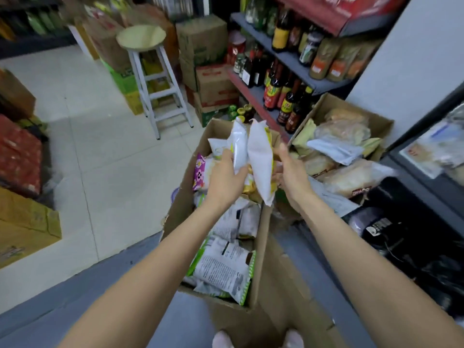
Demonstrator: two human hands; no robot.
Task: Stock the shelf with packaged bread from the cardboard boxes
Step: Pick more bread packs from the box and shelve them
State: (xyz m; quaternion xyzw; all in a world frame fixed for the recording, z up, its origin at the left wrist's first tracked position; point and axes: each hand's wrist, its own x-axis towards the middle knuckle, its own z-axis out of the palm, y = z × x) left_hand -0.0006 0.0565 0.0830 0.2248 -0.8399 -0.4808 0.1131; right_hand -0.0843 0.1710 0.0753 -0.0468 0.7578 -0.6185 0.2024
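Two white bread packets (251, 156) are held upright above the open cardboard box (261, 247), which is full of more packets. The left hand (226, 174) is curled round one packet; the right hand (288, 172) is pressed against the other, though its finger closure cannot be made out. Both packets should be gathered firmly together and lifted clear before being carried to the shelf (288, 59) on the right

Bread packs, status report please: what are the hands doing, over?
Left hand and right hand grip white bread packs above open cardboard box. Not yet shelved. Nothing blocking.
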